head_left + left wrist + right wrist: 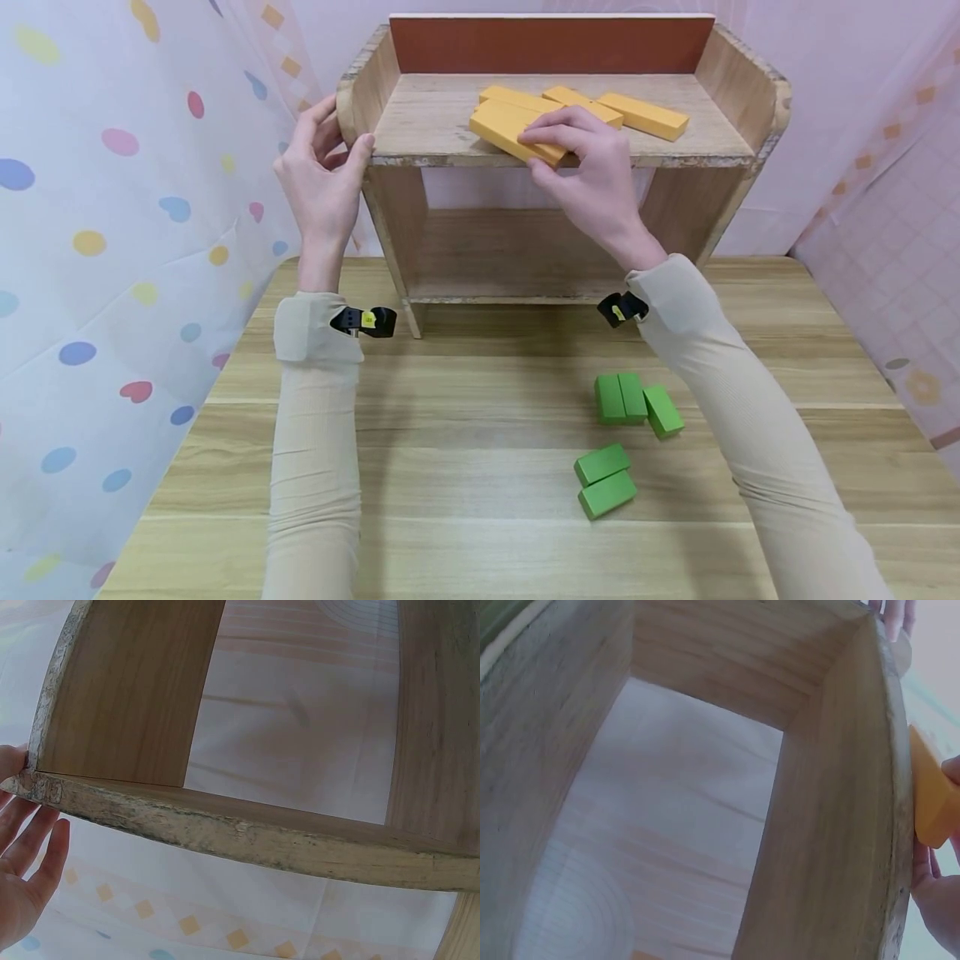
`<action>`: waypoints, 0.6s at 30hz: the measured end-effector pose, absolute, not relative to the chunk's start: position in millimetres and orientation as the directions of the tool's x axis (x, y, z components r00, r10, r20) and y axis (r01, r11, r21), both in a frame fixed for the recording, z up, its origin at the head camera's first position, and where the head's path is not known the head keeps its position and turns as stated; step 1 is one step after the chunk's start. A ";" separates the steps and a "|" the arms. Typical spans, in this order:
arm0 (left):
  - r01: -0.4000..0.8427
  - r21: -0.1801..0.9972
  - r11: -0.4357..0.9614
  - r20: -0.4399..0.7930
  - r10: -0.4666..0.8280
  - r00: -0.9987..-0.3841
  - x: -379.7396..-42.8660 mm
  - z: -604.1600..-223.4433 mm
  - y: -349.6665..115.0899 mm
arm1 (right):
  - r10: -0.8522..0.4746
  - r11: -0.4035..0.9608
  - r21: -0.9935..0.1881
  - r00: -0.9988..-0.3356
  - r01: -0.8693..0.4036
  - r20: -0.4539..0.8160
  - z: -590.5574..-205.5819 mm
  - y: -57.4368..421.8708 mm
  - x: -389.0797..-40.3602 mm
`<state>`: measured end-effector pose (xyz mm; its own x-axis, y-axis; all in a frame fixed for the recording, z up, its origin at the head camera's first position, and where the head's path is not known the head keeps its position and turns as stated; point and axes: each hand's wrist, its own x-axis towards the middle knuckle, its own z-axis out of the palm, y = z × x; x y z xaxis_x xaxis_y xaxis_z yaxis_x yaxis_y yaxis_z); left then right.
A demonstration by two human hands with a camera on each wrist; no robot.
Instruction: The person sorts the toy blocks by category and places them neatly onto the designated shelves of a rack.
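Orange paint covers the block pinched in the fingers of the right hand, at the top centre of the head view; it slants over the front edge of the wooden shelf. The right wrist view gives the same grip from below: at the right edge of the frame, digits sit above and below the block, beside the shelf's rim. The left hand, upper left in the head view, grips the shelf's side, thumb on the front edge. The left wrist view, at its left edge, adds the fingers spread beneath the corner of the board.

Around the held block, more orange blocks lie flat on the top level, behind it and to its right, before a red-brown board. Both wrist views look through the shelf's open back to pale cloth.

The head view alone shows five green blocks, lower right of centre on the wood-grain worktop, three above two. A spotted curtain fills the left side.
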<state>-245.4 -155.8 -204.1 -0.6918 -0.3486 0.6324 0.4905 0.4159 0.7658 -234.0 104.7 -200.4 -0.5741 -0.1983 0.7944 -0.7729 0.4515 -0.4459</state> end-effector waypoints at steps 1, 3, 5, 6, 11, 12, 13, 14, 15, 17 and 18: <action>0.491 0.765 0.416 0.633 -0.349 -0.691 -245.1 -204.0 -155.7 | -0.202 0.462 -0.439 -0.573 -0.771 0.795 -199.7 103.3 -234.6; 0.493 0.764 0.417 0.635 -0.349 -0.689 -244.4 -203.8 -155.4 | -0.213 0.479 -0.419 -0.565 -0.772 0.797 -198.7 100.7 -234.7; 0.495 0.761 0.418 0.638 -0.349 -0.686 -243.9 -203.5 -155.2 | -0.221 0.503 -0.411 -0.573 -0.760 0.790 -197.5 98.2 -234.6; 0.497 0.760 0.418 0.640 -0.348 -0.685 -243.8 -203.5 -155.2 | -0.224 0.516 -0.408 -0.578 -0.753 0.784 -196.9 97.0 -234.4; 0.501 0.757 0.420 0.644 -0.345 -0.683 -243.6 -203.3 -155.3 | -0.249 0.567 -0.378 -0.590 -0.732 0.768 -196.1 94.3 -233.3; 0.501 0.757 0.419 0.643 -0.346 -0.683 -243.6 -203.3 -155.3 | -0.254 0.570 -0.370 -0.586 -0.734 0.770 -196.6 94.6 -233.1; 0.501 0.757 0.420 0.643 -0.346 -0.683 -243.6 -203.3 -155.3 | -0.262 0.571 -0.356 -0.575 -0.740 0.775 -197.5 95.0 -233.0; 0.500 0.757 0.420 0.643 -0.346 -0.683 -243.6 -203.4 -155.3 | -0.265 0.568 -0.348 -0.566 -0.746 0.781 -198.4 95.6 -233.0; 0.499 0.757 0.421 0.643 -0.346 -0.683 -243.6 -203.4 -155.2 | -0.268 0.564 -0.335 -0.551 -0.755 0.791 -199.6 96.6 -232.9; 0.497 0.757 0.424 0.643 -0.344 -0.685 -243.6 -203.4 -155.0 | -0.257 0.543 -0.326 -0.523 -0.774 0.813 -202.5 98.3 -232.6; 0.496 0.757 0.426 0.643 -0.343 -0.685 -243.7 -203.5 -154.8 | -0.246 0.532 -0.323 -0.508 -0.783 0.825 -204.1 99.3 -232.6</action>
<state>-243.7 -154.8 -203.5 -0.6851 -0.3432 0.6425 0.4964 0.4257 0.7566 -232.6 99.3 -204.1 -0.5081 -0.2460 0.8254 -0.7826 0.5320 -0.3232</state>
